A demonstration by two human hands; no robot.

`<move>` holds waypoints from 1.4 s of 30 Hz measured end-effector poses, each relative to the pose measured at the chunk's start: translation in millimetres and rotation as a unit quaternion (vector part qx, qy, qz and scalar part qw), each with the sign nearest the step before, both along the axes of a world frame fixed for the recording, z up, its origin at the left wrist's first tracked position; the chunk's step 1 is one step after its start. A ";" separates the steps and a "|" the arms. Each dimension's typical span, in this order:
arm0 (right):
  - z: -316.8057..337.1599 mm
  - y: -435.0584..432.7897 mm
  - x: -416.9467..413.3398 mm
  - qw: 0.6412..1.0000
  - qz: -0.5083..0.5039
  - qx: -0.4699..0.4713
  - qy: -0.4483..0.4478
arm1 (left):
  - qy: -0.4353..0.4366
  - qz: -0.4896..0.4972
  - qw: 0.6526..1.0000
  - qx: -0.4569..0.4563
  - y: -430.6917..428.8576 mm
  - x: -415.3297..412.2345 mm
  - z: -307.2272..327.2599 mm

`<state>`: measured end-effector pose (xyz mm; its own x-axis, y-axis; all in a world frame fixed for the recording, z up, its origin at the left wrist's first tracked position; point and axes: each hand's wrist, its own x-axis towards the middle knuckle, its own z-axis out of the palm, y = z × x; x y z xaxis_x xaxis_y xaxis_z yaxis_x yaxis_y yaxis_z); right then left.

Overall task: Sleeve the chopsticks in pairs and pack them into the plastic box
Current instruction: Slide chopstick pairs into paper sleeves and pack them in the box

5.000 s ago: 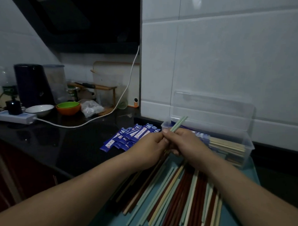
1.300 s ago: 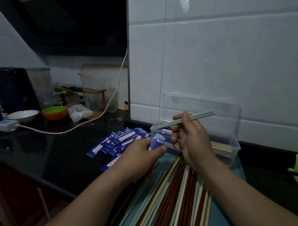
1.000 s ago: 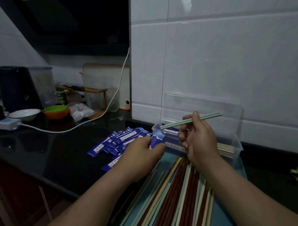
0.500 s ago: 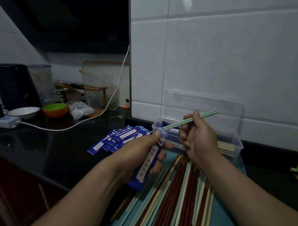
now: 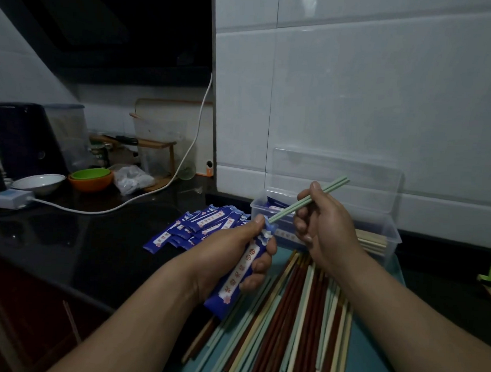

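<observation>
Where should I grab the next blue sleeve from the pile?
Probably the sleeve poking out at the near-left edge of the pile. Pinch its free end from above, coming in from the left: it lies flat on the counter, and that end sticks clear of the others.

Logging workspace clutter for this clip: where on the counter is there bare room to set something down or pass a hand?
Bare dark countertop lies between the white cable, the pile of blue sleeves and the counter's near edge. Crowded: loose chopsticks fill the space in front of the plastic box, and bowls fill the back left corner.
</observation>
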<state>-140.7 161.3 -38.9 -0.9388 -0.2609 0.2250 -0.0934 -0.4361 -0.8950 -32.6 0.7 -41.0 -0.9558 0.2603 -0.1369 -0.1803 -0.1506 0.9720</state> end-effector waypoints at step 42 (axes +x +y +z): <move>3.0 -1.5 6.1 0.966 -0.129 0.179 0.132 | 0.076 0.071 0.990 -0.093 -1.6 -7.4 -0.2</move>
<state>-134.6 159.8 -35.9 -0.9053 -0.1307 0.4043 -0.4033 -0.0351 -0.9144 -40.0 -0.9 -41.2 -0.9942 0.1056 -0.0209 -0.0189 0.0207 0.9996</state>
